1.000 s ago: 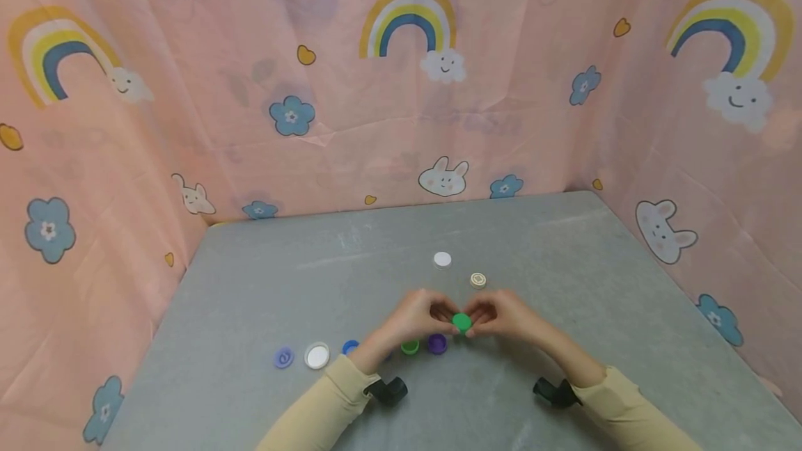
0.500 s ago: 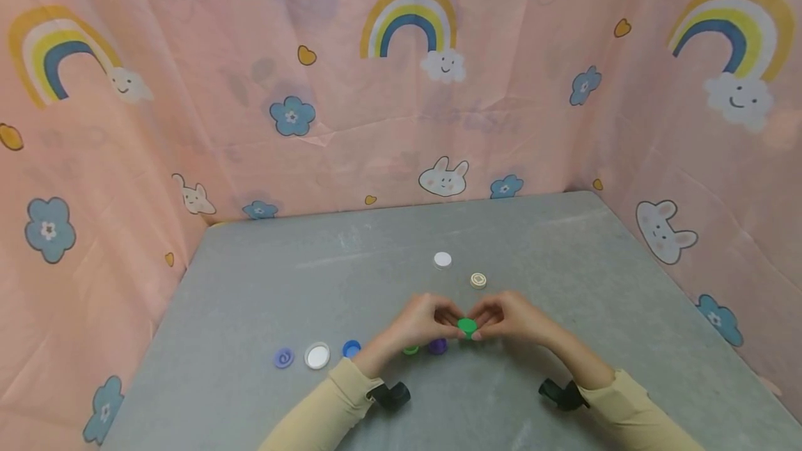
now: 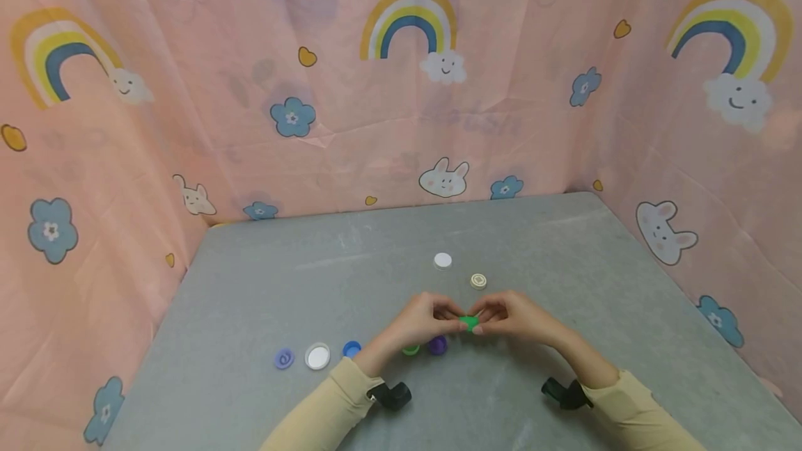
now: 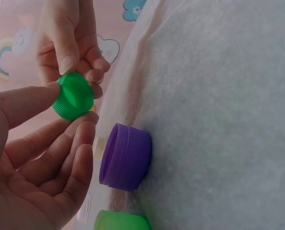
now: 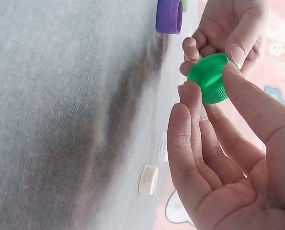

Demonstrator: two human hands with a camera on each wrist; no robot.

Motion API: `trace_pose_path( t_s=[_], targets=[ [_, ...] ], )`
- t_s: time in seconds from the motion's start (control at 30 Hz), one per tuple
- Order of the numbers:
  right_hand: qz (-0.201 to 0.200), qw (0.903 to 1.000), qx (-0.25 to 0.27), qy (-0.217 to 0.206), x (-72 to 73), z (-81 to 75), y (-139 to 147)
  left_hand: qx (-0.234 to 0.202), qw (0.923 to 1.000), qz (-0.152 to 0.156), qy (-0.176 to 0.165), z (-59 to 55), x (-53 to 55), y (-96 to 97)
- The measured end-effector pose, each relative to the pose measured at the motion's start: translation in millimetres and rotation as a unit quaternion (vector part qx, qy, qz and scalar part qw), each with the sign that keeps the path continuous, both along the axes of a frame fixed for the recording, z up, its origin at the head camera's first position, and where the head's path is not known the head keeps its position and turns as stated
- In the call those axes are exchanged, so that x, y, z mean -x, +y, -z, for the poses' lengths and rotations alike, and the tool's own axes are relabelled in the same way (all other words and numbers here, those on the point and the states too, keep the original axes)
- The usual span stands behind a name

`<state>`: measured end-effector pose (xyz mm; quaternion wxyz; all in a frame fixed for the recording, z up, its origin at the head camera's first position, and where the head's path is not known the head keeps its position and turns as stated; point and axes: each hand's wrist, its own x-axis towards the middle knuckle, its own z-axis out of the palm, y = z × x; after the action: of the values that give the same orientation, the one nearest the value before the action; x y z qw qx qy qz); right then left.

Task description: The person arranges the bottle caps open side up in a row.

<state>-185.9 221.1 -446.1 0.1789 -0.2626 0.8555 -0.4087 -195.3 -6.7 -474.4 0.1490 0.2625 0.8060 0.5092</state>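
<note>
Both hands pinch one green bottle cap (image 3: pixel 469 324) between thumbs and fingers, just above the table. My left hand (image 3: pixel 425 317) holds its left side and my right hand (image 3: pixel 519 319) its right side. In the left wrist view the hollow inside of the green cap (image 4: pixel 75 95) shows, with ridges around its outer wall. Below the held cap, a purple bottle cap (image 4: pixel 127 157) stands on the table near the left hand. Beside it is a lighter green cap (image 4: pixel 120 221), partly hidden by the left hand in the head view.
Left of the hands lie a blue cap (image 3: pixel 351 349), a white cap (image 3: pixel 317 356) and a lavender cap (image 3: pixel 284 358). Beyond the hands lie a beige cap (image 3: pixel 478 281) and another white cap (image 3: pixel 443 260). A pink patterned curtain (image 3: pixel 363 138) surrounds the grey table (image 3: pixel 282 277).
Both hands have shifted slightly right with the green cap. The cap has tilted: its round face showed to the head camera before, and now less of it is visible between the fingers.
</note>
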Motion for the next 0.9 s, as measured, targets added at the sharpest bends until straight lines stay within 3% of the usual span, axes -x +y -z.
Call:
trace_pose_path(
  t_s=[0.47, 0.9],
  targets=[
    [0.004, 0.9977, 0.035, -0.059, 3.2, 1.4, 1.8, -0.019, 0.9998, -0.008, 0.003, 1.6, 1.0, -1.7],
    [-0.001, 0.9964, 0.042, -0.074, 7.1, -1.5, 2.3, -0.024, 0.9969, -0.014, 0.074, 0.6, 0.2, 0.1]
  ],
)
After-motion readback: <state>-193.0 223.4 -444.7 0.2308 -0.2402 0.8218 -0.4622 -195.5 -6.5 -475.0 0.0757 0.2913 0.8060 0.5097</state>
